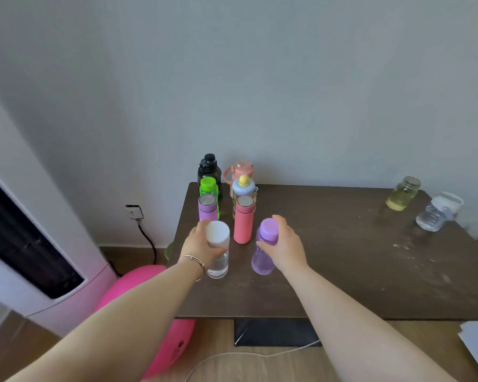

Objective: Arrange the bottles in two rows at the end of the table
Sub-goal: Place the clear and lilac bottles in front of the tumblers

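— Where are the hands?
— The left hand (pixel 198 248) grips the clear bottle (pixel 218 250); the right hand (pixel 284 245) grips the purple bottle (pixel 264 248). Both bottles stand on the worktop (pixel 342 257), nearest in two rows.

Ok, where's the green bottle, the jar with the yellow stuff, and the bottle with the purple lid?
green bottle (pixel 208 186), head view, on its green cap.
jar with yellow liquid (pixel 401 199), head view, on its glass side.
purple-lidded bottle (pixel 269 229), head view, on the lid, beside the right hand (pixel 286 245).
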### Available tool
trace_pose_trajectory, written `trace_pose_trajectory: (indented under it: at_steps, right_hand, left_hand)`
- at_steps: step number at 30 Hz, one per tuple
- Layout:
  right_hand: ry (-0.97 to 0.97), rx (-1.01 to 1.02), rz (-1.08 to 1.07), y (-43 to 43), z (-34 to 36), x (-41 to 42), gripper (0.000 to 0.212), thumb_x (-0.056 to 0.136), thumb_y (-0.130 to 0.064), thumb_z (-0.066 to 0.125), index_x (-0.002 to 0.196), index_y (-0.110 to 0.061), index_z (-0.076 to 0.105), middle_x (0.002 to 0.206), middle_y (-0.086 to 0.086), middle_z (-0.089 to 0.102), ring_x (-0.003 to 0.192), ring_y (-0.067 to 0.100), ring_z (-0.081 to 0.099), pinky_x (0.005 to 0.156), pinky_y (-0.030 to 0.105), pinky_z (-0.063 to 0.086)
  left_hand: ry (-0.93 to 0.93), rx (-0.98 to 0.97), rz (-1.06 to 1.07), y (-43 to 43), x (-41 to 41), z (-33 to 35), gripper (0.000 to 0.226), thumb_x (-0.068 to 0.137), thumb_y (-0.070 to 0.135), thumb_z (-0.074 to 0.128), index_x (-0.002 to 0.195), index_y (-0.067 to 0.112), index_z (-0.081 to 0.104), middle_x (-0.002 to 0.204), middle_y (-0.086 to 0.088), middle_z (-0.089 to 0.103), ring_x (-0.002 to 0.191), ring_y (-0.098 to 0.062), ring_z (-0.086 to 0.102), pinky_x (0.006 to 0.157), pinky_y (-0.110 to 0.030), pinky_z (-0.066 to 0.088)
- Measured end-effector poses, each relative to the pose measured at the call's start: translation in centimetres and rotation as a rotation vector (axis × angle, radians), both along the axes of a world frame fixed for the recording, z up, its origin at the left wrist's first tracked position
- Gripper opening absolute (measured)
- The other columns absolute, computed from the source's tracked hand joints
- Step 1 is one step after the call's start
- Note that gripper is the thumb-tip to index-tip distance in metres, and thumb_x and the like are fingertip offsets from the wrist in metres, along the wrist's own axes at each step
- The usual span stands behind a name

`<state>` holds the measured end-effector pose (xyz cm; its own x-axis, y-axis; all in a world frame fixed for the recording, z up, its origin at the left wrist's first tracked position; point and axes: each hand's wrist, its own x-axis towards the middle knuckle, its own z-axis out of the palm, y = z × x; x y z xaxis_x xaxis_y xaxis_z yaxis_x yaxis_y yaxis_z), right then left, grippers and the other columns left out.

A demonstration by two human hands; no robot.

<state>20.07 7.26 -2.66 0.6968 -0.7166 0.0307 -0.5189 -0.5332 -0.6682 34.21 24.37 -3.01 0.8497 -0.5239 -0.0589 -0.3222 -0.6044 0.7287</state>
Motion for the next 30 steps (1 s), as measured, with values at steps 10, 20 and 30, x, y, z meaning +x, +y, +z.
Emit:
trace_pose_trajectory:
  at_steps: [10,20,30]
  right_hand:
    - [0.061,-0.002,0.134,1.3,-2.3,4.9,0.075,0.082,-0.034,0.079,0.142,-0.029,0.035,0.133,0.003,0.054,0.119,0.026,0.055,0.092,0.041,0.051]
    - [0.069,0.011,0.115,0.4,-4.0,6.7,0.074,0.082,-0.031,0.079,0.143,-0.026,0.037,0.131,0.007,0.054,0.118,0.029,0.055,0.093,0.042,0.049]
    - [0.125,0.032,0.104,0.6,-4.9,7.2,0.082,0.083,-0.027,0.079,0.148,-0.027,0.029,0.139,0.006,0.049,0.124,0.027,0.054,0.097,0.040,0.051]
  left_hand:
    - [0.014,0.040,0.117,0.9,3.5,-1.4,0.070,0.069,0.030,0.079,0.128,0.023,0.043,0.122,-0.007,0.054,0.101,-0.029,0.054,0.085,-0.034,0.046]
    - [0.030,0.051,0.055,-1.2,5.5,-2.8,0.073,0.066,0.030,0.081,0.128,0.024,0.043,0.124,-0.006,0.054,0.103,-0.029,0.055,0.084,-0.035,0.047]
    - [0.006,0.106,-0.002,-1.3,6.3,-3.3,0.080,0.069,0.036,0.082,0.133,0.025,0.036,0.129,-0.007,0.051,0.106,-0.029,0.055,0.089,-0.040,0.051]
